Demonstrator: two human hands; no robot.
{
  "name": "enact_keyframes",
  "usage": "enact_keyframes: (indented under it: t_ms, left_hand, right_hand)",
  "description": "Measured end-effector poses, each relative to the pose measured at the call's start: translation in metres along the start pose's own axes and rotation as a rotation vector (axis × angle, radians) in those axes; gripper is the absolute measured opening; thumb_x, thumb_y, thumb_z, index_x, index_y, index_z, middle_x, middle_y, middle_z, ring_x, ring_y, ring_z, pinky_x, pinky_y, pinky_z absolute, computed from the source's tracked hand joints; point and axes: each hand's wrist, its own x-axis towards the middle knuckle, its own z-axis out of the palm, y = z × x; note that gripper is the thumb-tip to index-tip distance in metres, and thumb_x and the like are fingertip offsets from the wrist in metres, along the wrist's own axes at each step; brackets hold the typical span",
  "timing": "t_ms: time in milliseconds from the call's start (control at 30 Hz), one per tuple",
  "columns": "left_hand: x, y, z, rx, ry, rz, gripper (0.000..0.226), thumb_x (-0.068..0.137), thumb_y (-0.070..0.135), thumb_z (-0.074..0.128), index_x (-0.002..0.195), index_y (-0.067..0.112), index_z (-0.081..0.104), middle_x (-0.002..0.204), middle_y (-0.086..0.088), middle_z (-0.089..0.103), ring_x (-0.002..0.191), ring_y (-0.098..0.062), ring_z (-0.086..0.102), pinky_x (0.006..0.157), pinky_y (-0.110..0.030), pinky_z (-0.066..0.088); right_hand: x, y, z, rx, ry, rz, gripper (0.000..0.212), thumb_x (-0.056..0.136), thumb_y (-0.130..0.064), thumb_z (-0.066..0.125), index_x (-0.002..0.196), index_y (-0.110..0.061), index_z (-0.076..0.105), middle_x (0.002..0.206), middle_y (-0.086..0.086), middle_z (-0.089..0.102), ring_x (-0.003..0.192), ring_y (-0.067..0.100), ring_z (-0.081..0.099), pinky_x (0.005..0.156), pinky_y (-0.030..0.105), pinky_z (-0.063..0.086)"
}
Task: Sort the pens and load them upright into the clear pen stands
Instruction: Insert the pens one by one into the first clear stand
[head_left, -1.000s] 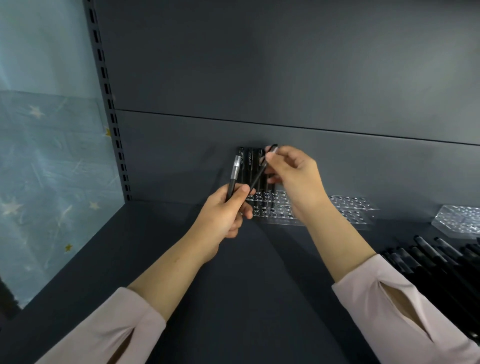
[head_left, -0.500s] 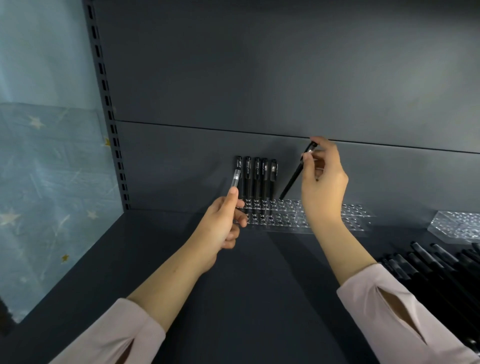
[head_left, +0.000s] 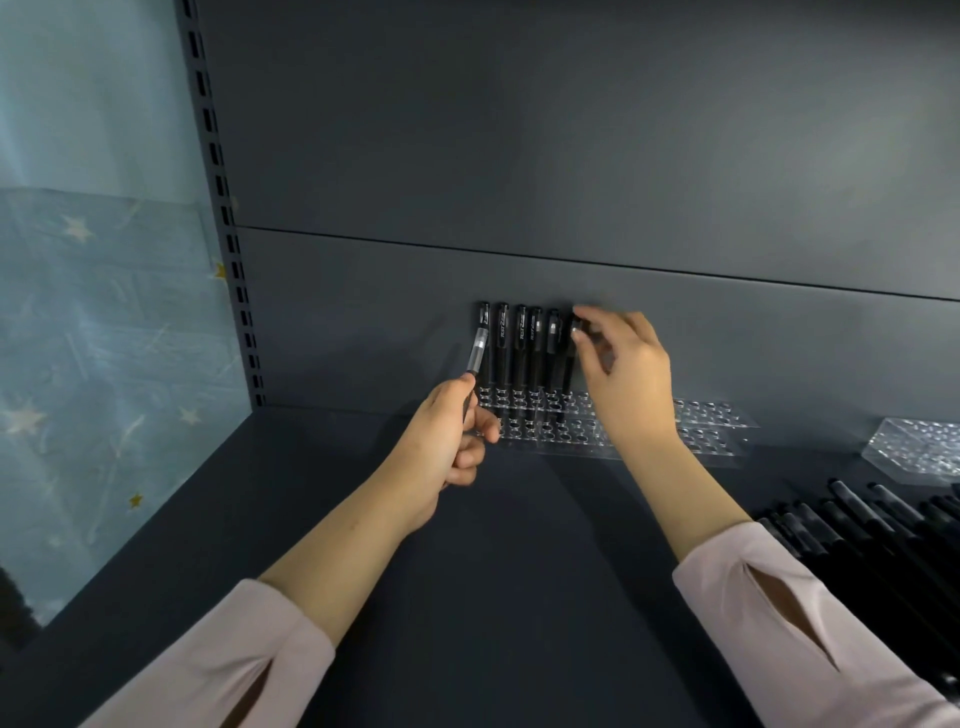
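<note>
A clear pen stand (head_left: 711, 434) with rows of holes lies against the shelf's back wall. Several black pens (head_left: 521, 347) stand upright in its back row at the left end. My right hand (head_left: 626, 379) pinches the cap of a further black pen (head_left: 571, 358), which stands upright just right of that row. My left hand (head_left: 441, 449) grips a pen with a silver cap (head_left: 478, 353), held upright in front of the leftmost standing pen.
A second clear stand (head_left: 919, 447) lies at the far right. A pile of loose black pens (head_left: 883, 540) covers the shelf at the right. The dark shelf floor (head_left: 519, 571) stretches toward me. A slotted upright (head_left: 228, 244) borders the left side.
My right hand has brought its pen down from a tilted, raised position to upright beside the row. My left hand has barely moved.
</note>
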Motion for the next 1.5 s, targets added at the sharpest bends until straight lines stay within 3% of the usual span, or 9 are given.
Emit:
enact_keyframes:
  t_ms: [233, 400, 567, 733, 867, 1033, 1200, 1400, 1500]
  left_hand:
    - [0.0, -0.002, -0.002, -0.017, -0.001, 0.033, 0.021, 0.095, 0.022, 0.034, 0.082, 0.013, 0.046, 0.059, 0.0, 0.061, 0.038, -0.01, 0.034, 0.034, -0.017, 0.02]
    - [0.001, -0.002, -0.002, 0.04, 0.033, 0.161, 0.016, 0.098, 0.019, 0.04, 0.089, 0.018, 0.053, 0.061, 0.006, 0.063, 0.045, -0.009, 0.048, 0.039, -0.022, 0.035]
    - [-0.004, -0.003, 0.0, 0.112, 0.039, 0.239, 0.013, 0.101, 0.018, 0.05, 0.092, 0.02, 0.058, 0.061, 0.011, 0.063, 0.052, -0.006, 0.055, 0.048, -0.02, 0.046]
    - [-0.008, -0.004, 0.005, 0.136, 0.011, 0.288, 0.01, 0.099, 0.019, 0.054, 0.095, 0.02, 0.063, 0.067, 0.011, 0.066, 0.061, -0.004, 0.06, 0.057, -0.019, 0.05]
    - [-0.005, -0.008, 0.0, 0.379, 0.062, 0.426, 0.01, 0.097, 0.027, 0.056, 0.103, 0.029, 0.064, 0.099, 0.013, 0.07, 0.097, 0.001, 0.061, 0.084, -0.011, 0.045]
    - [-0.002, -0.02, -0.012, 1.164, -0.066, 0.578, 0.051, 0.099, 0.042, 0.047, 0.147, 0.026, 0.038, 0.151, 0.016, 0.034, 0.144, -0.003, 0.016, 0.116, -0.024, 0.017]
    - [0.001, -0.025, -0.012, 1.324, -0.072, 0.584, 0.062, 0.099, 0.045, 0.044, 0.154, 0.028, 0.021, 0.158, 0.016, 0.017, 0.147, -0.005, 0.002, 0.119, -0.033, 0.014]
    - [0.002, -0.026, -0.011, 1.327, -0.072, 0.58, 0.063, 0.098, 0.046, 0.045, 0.153, 0.028, 0.021, 0.158, 0.016, 0.016, 0.147, -0.005, 0.001, 0.12, -0.036, 0.012]
    - [0.002, -0.026, -0.01, 1.329, -0.071, 0.576, 0.063, 0.098, 0.046, 0.046, 0.153, 0.029, 0.021, 0.158, 0.017, 0.015, 0.147, -0.004, 0.001, 0.119, -0.035, 0.012]
  right_hand:
    - [-0.003, 0.002, 0.002, 0.012, -0.023, 0.023, 0.036, 0.095, -0.015, 0.057, 0.131, -0.018, 0.059, 0.1, -0.004, 0.051, 0.086, 0.017, 0.054, 0.083, 0.025, 0.048]
    - [0.002, -0.015, 0.0, 0.106, 0.026, 0.016, 0.026, 0.094, -0.018, 0.059, 0.12, -0.017, 0.064, 0.098, -0.001, 0.06, 0.09, 0.018, 0.057, 0.08, 0.027, 0.049]
    - [0.005, -0.034, -0.001, 0.583, -0.373, 0.259, 0.012, 0.091, -0.024, 0.065, 0.101, -0.021, 0.071, 0.095, -0.002, 0.071, 0.087, 0.005, 0.063, 0.075, 0.015, 0.047]
    - [0.003, -0.036, -0.002, 0.777, -0.476, 0.402, 0.001, 0.088, -0.017, 0.068, 0.087, -0.016, 0.067, 0.09, -0.001, 0.068, 0.081, 0.006, 0.06, 0.072, 0.022, 0.048]
    - [0.011, -0.035, -0.008, 0.853, -0.316, 0.455, 0.003, 0.093, -0.015, 0.062, 0.091, -0.014, 0.063, 0.089, 0.003, 0.073, 0.075, 0.009, 0.064, 0.065, 0.022, 0.051]
    - [0.025, -0.022, -0.021, 0.568, 0.139, 0.392, 0.011, 0.095, -0.01, 0.054, 0.104, -0.011, 0.061, 0.081, -0.005, 0.069, 0.076, 0.012, 0.064, 0.07, 0.032, 0.056]
    - [0.026, -0.013, -0.029, 0.388, 0.244, 0.278, 0.016, 0.095, -0.013, 0.05, 0.107, -0.016, 0.06, 0.081, -0.015, 0.067, 0.072, -0.003, 0.06, 0.074, 0.022, 0.053]
    - [0.02, -0.006, -0.023, 0.313, 0.159, 0.259, 0.017, 0.096, -0.014, 0.052, 0.112, -0.011, 0.06, 0.092, -0.003, 0.068, 0.077, 0.01, 0.06, 0.071, 0.011, 0.046]
    - [0.016, -0.003, -0.021, 0.24, 0.099, 0.23, 0.02, 0.095, -0.017, 0.057, 0.114, -0.02, 0.058, 0.084, -0.009, 0.066, 0.072, 0.0, 0.059, 0.067, 0.005, 0.043]
